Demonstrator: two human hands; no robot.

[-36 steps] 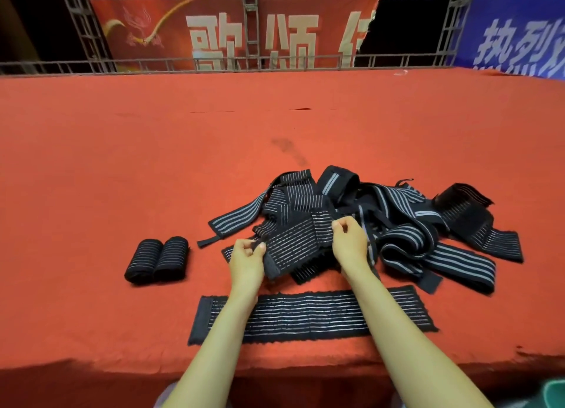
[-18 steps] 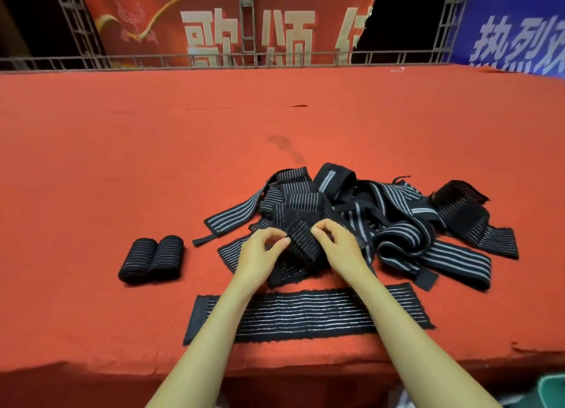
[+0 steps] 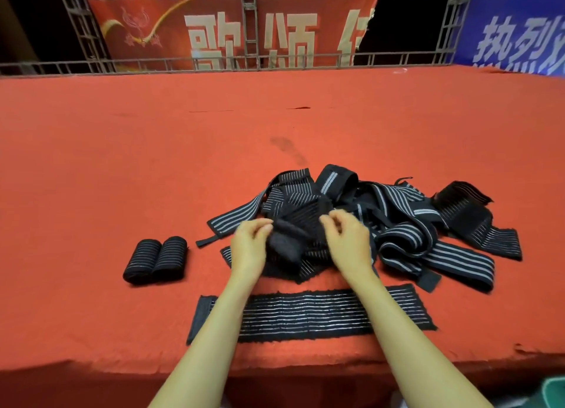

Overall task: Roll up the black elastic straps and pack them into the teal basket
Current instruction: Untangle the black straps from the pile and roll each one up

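A heap of black elastic straps with pale stripes [image 3: 406,224] lies mid-table on the red cloth. My left hand [image 3: 249,248] and my right hand [image 3: 348,242] both hold one strap [image 3: 290,239] at the heap's near left side, and a partly wound roll of it sits between their curled fingers. Another strap [image 3: 308,314] lies flat and stretched out near the front edge, under my forearms. Two finished rolls [image 3: 156,259] sit side by side to the left. A corner of the teal basket [image 3: 555,392] shows at the bottom right, below the table.
The red-covered table [image 3: 122,163] stretches far back to a metal truss rail [image 3: 275,60] with red and blue banners behind it. The table's front edge [image 3: 91,365] runs just below the flat strap.
My hands have come closer together on the strap and wound it into a thicker roll. The camera view dipped slightly.
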